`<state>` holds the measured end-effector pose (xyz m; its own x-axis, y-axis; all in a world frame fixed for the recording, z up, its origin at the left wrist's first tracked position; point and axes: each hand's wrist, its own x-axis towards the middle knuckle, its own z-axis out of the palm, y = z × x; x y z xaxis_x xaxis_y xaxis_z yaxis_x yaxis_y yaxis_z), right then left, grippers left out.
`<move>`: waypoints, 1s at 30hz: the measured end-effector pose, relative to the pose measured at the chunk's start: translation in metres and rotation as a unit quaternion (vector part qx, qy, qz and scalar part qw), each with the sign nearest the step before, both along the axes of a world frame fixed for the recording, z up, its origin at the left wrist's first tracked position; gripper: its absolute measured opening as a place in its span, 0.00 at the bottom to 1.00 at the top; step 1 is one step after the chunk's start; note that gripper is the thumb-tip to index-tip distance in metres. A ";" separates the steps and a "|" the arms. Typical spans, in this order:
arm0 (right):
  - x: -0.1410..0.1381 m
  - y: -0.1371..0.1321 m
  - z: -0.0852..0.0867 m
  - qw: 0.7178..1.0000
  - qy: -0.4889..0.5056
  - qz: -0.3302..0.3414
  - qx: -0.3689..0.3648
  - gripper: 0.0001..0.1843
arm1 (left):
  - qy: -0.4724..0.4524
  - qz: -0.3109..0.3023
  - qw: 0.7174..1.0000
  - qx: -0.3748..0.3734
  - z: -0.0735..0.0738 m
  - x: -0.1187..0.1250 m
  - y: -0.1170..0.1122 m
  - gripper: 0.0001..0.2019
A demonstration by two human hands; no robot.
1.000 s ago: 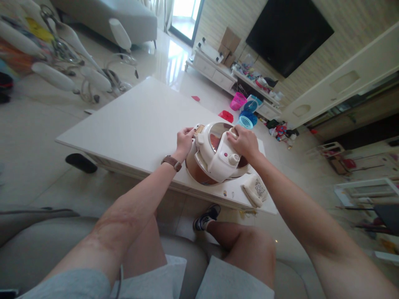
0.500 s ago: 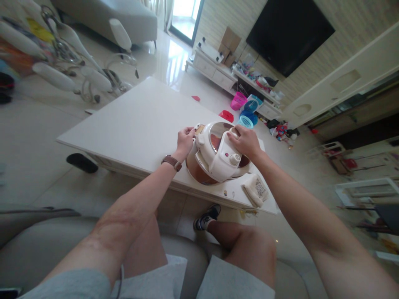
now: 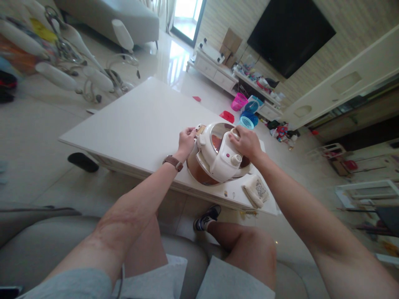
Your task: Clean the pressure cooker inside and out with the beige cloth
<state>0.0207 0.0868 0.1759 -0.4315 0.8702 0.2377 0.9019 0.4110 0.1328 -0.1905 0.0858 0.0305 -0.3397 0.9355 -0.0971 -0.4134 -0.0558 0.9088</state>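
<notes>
A brown pressure cooker point(image 3: 196, 172) with a white lid point(image 3: 218, 158) stands near the front right edge of a white table point(image 3: 140, 124). My left hand point(image 3: 186, 141) is closed on the cooker's left side handle, a brown watch on its wrist. My right hand point(image 3: 246, 143) is closed over the far end of the lid's white handle bar. A round knob and a red button show on the bar in front of that hand.
A folded cloth point(image 3: 256, 190) lies on the table just right of the cooker. Beyond the table stand coloured baskets point(image 3: 243, 112), a low TV cabinet point(image 3: 218, 74) and a wall television point(image 3: 289, 33). A white fallen lamp fixture point(image 3: 62, 70) lies at left. My knees are below.
Both hands stay closed on the cooker. The lid and my right hand have shifted very slightly; the view has drifted a little.
</notes>
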 end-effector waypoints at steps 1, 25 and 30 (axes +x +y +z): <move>0.000 0.000 0.001 1.000 -0.002 0.000 -0.001 0.15 | 0.000 -0.001 1.000 0.000 0.000 0.000 0.000 0.09; -0.006 -0.005 0.009 0.996 -0.017 -0.084 -0.013 0.19 | -0.002 -0.030 1.000 -0.002 -0.003 0.001 -0.001 0.09; 0.001 0.000 0.009 0.999 -0.022 -0.023 -0.024 0.16 | 0.036 -0.031 0.999 0.020 -0.011 0.003 0.001 0.18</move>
